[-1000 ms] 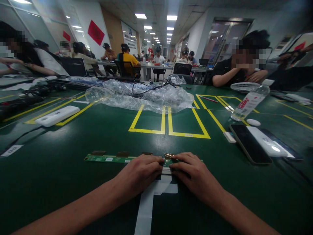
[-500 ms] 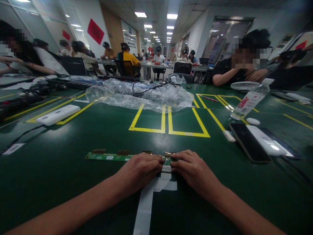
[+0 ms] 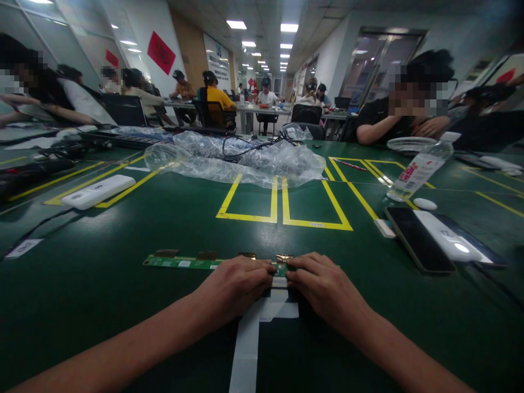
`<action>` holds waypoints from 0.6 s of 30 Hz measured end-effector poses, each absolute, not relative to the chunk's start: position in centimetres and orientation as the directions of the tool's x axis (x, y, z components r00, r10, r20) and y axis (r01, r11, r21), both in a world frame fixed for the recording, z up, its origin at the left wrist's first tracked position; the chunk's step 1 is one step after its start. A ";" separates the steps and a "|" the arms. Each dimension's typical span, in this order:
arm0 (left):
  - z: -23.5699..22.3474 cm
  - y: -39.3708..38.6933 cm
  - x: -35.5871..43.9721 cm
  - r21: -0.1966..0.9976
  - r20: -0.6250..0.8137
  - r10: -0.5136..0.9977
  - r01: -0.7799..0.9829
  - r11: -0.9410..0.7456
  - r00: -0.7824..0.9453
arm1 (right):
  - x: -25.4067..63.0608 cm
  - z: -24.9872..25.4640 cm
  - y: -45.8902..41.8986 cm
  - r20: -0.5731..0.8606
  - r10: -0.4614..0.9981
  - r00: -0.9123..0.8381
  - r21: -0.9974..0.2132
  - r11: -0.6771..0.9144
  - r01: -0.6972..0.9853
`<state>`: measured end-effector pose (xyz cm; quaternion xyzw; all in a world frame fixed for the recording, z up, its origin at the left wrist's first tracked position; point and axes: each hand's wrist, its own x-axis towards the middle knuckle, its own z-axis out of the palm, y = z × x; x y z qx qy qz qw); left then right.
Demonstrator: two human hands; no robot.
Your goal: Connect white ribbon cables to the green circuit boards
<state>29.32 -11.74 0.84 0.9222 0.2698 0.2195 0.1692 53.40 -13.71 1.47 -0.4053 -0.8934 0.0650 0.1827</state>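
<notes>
A narrow green circuit board (image 3: 204, 264) lies crosswise on the table, with copper-coloured flex tabs along its far edge. From its near edge a flat white ribbon cable (image 3: 244, 349) runs toward me, folded a little below the board. My left hand (image 3: 242, 285) is closed at the left side of the cable's end, thumb and fingertips pressed together there. At the right side my right hand (image 3: 317, 281) pinches the same end, its fingers resting over the board. The fingers partly hide the joint between cable and board.
Crumpled clear plastic wrap (image 3: 254, 164) lies ahead with a black cable on it. To the right are a tilted bottle (image 3: 421, 168) and a dark phone (image 3: 417, 240). A white power strip (image 3: 98, 192) sits left. Yellow tape (image 3: 254, 219) marks the table; people sit around.
Both hands stay at the cable's end, with barely any finger movement. The whole view has shifted very slightly.
</notes>
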 end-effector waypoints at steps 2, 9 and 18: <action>0.9 -11.8 29.3 0.425 0.305 0.576 0.433 -0.795 0.758 | 53.4 1.5 -13.7 0.274 0.748 -0.604 -0.265 0.663 0.700; 1.6 -13.5 30.1 0.284 0.273 0.598 0.531 -0.798 0.753 | 53.1 1.4 -13.8 0.306 0.757 -0.578 -0.264 0.650 0.712; 0.8 -12.6 29.1 0.236 0.101 0.722 0.689 -0.685 0.684 | 53.6 1.8 -14.0 0.400 0.787 -0.470 -0.343 0.604 0.719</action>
